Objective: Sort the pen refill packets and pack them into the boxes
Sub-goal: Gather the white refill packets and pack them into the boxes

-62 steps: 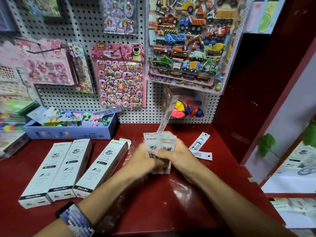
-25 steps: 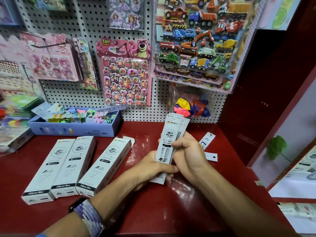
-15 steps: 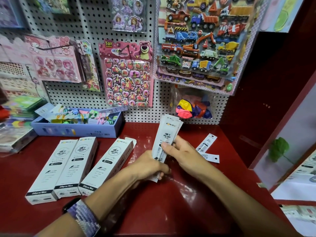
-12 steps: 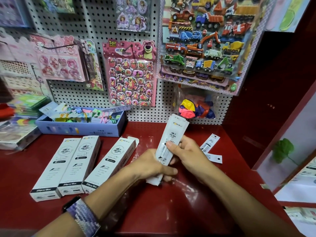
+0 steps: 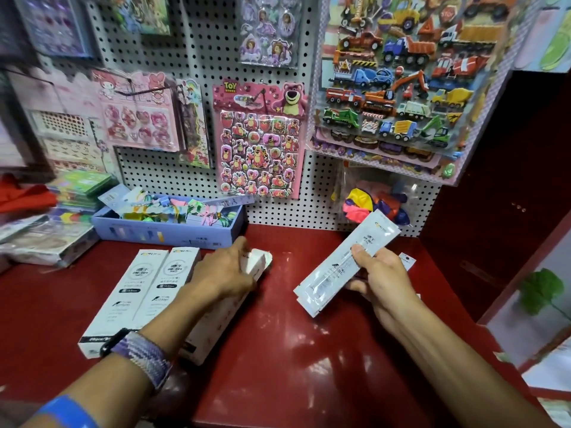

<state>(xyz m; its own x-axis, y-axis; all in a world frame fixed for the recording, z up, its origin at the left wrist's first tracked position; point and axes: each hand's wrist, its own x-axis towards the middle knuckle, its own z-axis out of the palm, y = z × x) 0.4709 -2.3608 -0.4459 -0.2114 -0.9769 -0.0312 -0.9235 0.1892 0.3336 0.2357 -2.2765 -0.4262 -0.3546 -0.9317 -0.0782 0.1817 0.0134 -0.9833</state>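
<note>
A stationery shop: pegboard [image 5: 197,54] hung with packaged sticker sheets [image 5: 259,140].

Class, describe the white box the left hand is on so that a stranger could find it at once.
Start at the red counter, where three long white boxes lie side by side. Take the rightmost box. Unlike its neighbours, the left hand grips its far end, where a flap stands open.

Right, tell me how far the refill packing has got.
Done: nothing visibly packed; two white cardboard refill boxes lie on the red table, seemingly closed. In hand: the right hand holds a stack of white pen refill packets; the left hand grips the far end of the third white box, apparently to open it. Left: loading that stack, plus loose packets behind the right hand.
</note>
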